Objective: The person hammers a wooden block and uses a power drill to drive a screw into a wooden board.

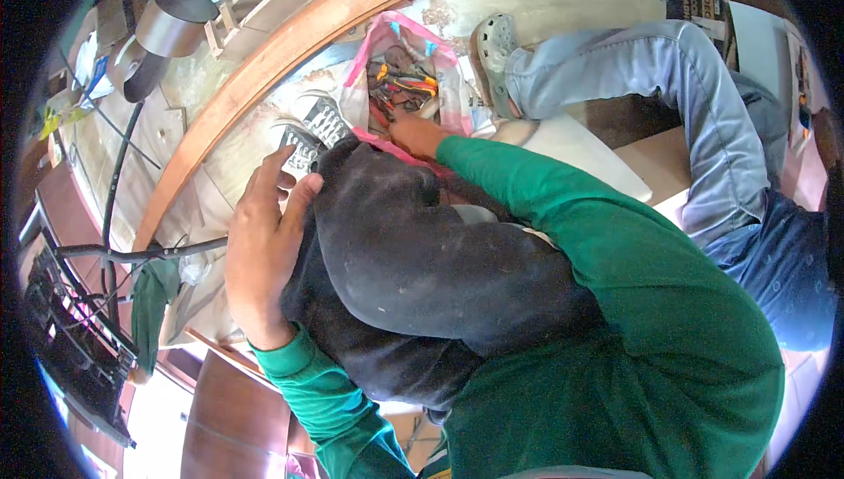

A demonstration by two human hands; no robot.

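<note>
One white plastic bag with pink edges [358, 70] sits on the pale floor [571, 4] ahead of me, between two black-and-white lace-up sneakers [329, 123] and one grey-green perforated clog [498, 47], holding a jumble of dark, red- and orange-handled tools [400, 82] too tangled to count. Its mouth faces up, its long axis running away from me, far end slightly left. My right hand [417, 134] reaches in, fingertips hidden so I cannot tell whether they pinch, while my left hand [261, 249], fingers and thumb spread, hangs beside my dark trouser leg [400, 250].
</note>
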